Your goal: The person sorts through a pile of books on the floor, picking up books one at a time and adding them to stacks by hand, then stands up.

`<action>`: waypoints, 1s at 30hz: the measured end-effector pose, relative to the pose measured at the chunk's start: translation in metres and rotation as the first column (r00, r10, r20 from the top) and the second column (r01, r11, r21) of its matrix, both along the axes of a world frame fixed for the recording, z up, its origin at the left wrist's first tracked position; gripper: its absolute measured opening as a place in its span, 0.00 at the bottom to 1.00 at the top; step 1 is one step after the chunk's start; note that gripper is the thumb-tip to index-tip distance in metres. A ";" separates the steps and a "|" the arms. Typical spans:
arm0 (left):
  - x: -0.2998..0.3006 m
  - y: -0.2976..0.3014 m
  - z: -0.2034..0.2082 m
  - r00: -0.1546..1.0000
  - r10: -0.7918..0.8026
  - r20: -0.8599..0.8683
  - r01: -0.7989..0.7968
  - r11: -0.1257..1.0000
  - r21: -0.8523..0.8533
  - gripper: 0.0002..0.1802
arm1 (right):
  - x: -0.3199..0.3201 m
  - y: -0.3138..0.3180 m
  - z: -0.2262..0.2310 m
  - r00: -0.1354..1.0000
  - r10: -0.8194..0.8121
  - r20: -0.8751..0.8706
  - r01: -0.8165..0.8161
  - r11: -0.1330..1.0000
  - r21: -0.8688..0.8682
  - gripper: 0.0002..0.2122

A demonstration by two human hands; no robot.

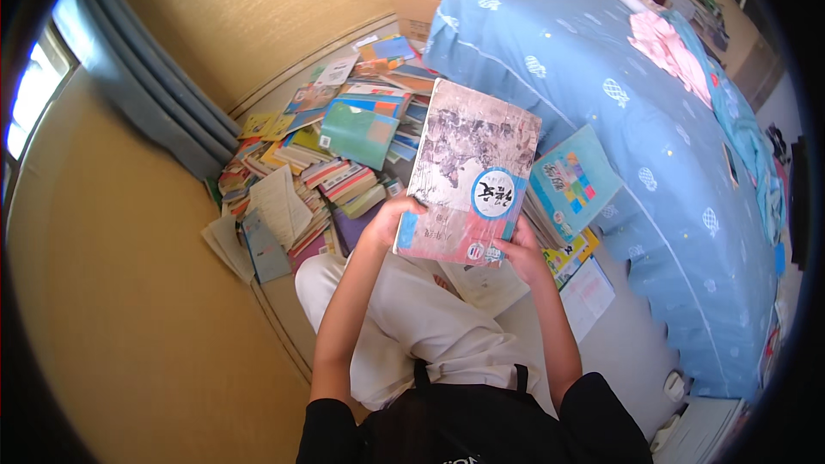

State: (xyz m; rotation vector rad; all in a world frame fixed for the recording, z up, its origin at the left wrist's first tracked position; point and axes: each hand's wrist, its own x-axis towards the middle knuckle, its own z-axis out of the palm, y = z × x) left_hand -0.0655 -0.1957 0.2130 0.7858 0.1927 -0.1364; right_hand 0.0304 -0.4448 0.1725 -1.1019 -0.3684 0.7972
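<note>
Between my two hands I hold up a worn book (455,155), its cover facing me and its printing upside down. The cover is scuffed grey and pink, with a white circle ringed in blue. My left hand (391,222) grips the lower left edge, thumb on the front. My right hand (522,251) grips the lower right edge, its thumb also on the cover. The fingers behind the book are hidden. Just right of the book lies a light-blue book (574,185) with coloured squares, on other books. Below, an open book (485,286) lies partly hidden near my legs.
A large heap of books (361,133) spreads over the floor against the wall. Loose papers (279,206) lie at its left side. A bed with a blue cover (593,60) stands on the right, a cardboard box (421,4) behind. Blue curtains (155,60) hang at the left.
</note>
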 end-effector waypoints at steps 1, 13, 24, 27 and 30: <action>0.006 -0.005 -0.001 1.000 -0.028 -0.015 0.028 0.998 0.062 0.33 | -0.001 -0.008 -0.002 0.997 -0.057 0.044 0.058 0.998 -0.022 0.28; 0.068 -0.071 0.001 1.000 -0.028 -0.008 0.029 0.972 0.234 0.24 | 0.008 -0.064 -0.015 0.913 -0.399 0.086 0.393 0.916 0.077 0.28; 0.112 -0.097 -0.030 0.998 0.021 0.055 -0.043 0.895 0.445 0.19 | 0.048 -0.099 -0.009 0.787 -0.605 -0.121 0.617 0.771 0.158 0.26; 0.132 -0.109 -0.034 0.997 0.034 0.070 -0.065 0.853 0.518 0.18 | 0.051 -0.104 -0.012 0.762 -0.620 -0.188 0.645 0.753 0.130 0.25; 0.151 -0.122 -0.035 0.996 0.038 0.076 -0.075 0.813 0.577 0.18 | 0.060 -0.108 -0.030 0.725 -0.657 -0.205 0.687 0.706 0.169 0.24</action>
